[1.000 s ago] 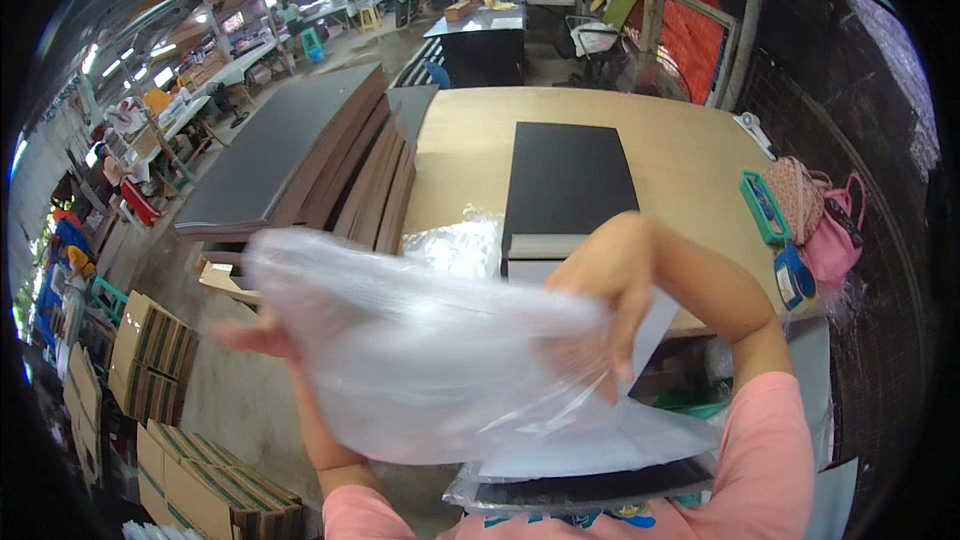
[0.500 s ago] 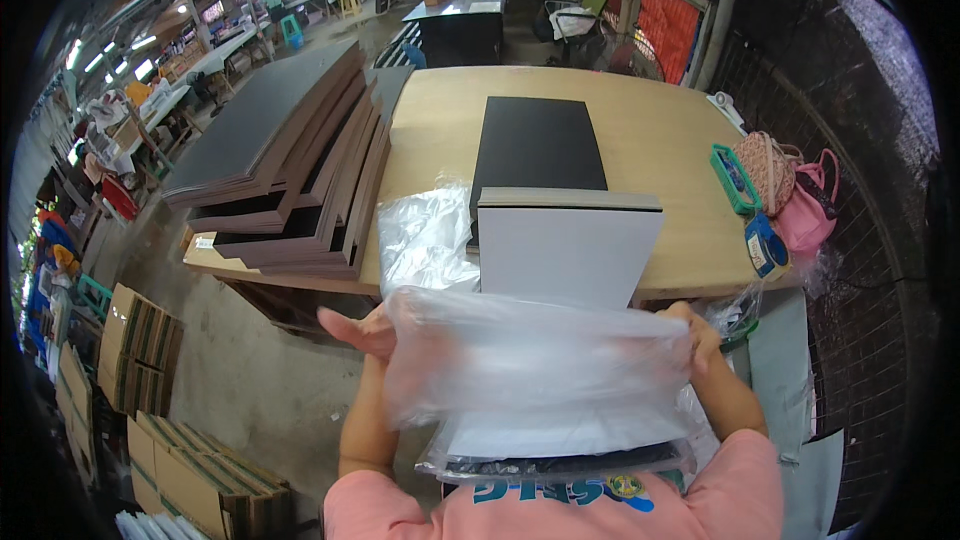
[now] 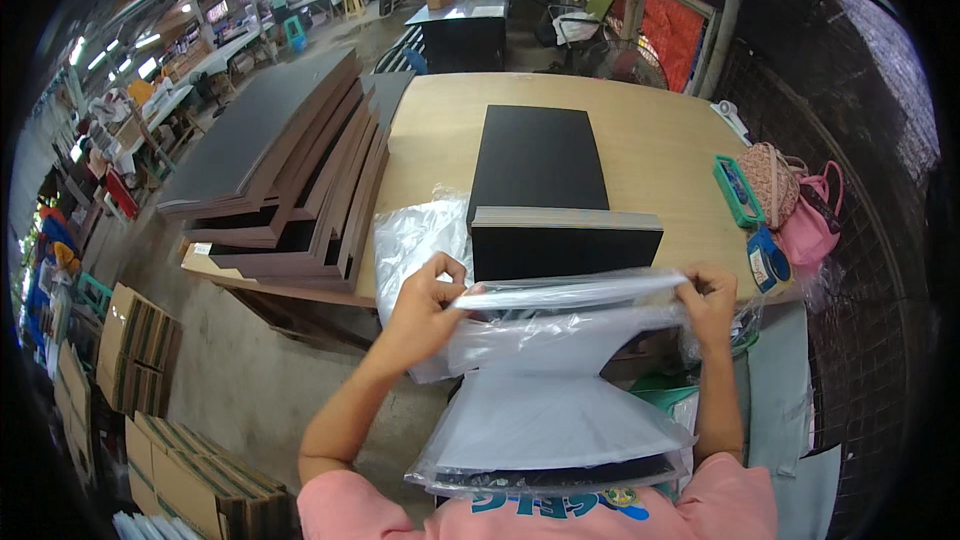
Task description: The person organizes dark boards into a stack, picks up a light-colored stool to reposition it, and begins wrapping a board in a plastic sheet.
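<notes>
My left hand [image 3: 428, 297] and my right hand [image 3: 710, 298] each pinch one end of the mouth of a clear plastic bag [image 3: 560, 370]. The bag hangs between them and down toward my chest, with a flat dark board inside it. Its mouth is stretched wide just in front of the near end of a stack of black boards [image 3: 545, 195] lying on the wooden table [image 3: 660, 140]. A pile of more clear plastic bags [image 3: 415, 240] lies on the table's near left corner, beside my left hand.
A tall slanted stack of dark brown boards [image 3: 290, 160] stands left of the table. A green tape dispenser [image 3: 738, 192], a woven bag and a pink bag [image 3: 805, 225] sit at the table's right edge. Cardboard cartons [image 3: 140, 360] are stacked on the floor at left.
The bag was held up loose and billowing in front of me; now both hands have lowered it and pulled its mouth taut and level at the near end of the black stack.
</notes>
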`<state>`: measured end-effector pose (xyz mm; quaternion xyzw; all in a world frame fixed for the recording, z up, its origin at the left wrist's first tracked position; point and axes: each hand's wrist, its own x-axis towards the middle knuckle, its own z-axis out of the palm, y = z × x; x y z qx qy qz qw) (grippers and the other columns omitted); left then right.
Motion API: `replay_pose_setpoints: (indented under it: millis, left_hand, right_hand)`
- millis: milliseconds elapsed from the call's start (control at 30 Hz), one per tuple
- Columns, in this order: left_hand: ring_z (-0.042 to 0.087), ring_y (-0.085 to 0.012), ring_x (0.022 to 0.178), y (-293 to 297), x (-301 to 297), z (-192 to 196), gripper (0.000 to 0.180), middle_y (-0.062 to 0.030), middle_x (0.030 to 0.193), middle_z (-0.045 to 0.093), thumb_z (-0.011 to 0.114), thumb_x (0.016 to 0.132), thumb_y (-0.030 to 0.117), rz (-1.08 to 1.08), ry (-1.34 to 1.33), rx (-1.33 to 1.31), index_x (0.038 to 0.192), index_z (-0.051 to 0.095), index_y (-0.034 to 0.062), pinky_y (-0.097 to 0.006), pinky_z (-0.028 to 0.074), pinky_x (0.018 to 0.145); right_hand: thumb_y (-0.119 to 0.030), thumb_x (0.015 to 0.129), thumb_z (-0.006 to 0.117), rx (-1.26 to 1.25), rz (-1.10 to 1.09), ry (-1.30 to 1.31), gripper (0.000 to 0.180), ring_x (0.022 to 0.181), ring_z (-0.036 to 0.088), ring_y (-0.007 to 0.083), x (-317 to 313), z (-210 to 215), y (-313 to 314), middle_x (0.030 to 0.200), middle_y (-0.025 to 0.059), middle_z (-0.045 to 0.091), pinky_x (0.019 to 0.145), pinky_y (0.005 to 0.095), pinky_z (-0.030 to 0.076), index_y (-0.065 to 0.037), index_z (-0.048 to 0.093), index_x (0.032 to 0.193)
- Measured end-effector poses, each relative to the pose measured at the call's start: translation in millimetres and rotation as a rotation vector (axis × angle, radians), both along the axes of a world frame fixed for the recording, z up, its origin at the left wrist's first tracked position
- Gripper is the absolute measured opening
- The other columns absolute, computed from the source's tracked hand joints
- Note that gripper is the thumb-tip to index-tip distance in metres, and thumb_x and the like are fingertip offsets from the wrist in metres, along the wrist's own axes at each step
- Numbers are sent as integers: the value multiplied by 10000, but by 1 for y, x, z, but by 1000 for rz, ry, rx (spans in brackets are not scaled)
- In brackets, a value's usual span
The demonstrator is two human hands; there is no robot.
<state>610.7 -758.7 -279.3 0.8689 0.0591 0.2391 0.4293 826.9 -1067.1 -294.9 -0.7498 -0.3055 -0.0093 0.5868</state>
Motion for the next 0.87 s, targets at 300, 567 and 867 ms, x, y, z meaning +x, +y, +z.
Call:
replay_pose_setpoints:
  millis: [300, 567, 867]
  left_hand:
    - [513, -2, 497, 39, -41, -122, 272, 28, 764, 612, 613, 918, 182, -478, 610, -1454, 1125, 608, 5, -147, 415, 411]
    - [625, -40, 695, 24, -63, -298, 139, -17, 836, 645, 601, 924, 161, -431, 510, -1721, 982, 574, 37, -143, 540, 593]
    - [623, -181, 616, 15, -56, -218, 170, -114, 719, 649, 713, 796, 116, 592, 137, -125, 870, 624, -9, -316, 483, 557]
  right_hand:
    - [-157, 702, 725, 109, 490, 836, 190, 797, 512, 150, -37, -83, -53, 848, 94, 581, 719, 267, 390, 23, 664, 701]
    - [-103, 710, 730, 22, 394, 836, 140, 767, 547, 138, -53, -200, -68, 799, 52, 589, 696, 243, 391, 21, 664, 709]
    - [-173, 767, 697, -343, 36, 827, 164, 657, 615, 131, -23, -291, -41, 765, 90, 695, 620, 253, 463, -16, 726, 807]
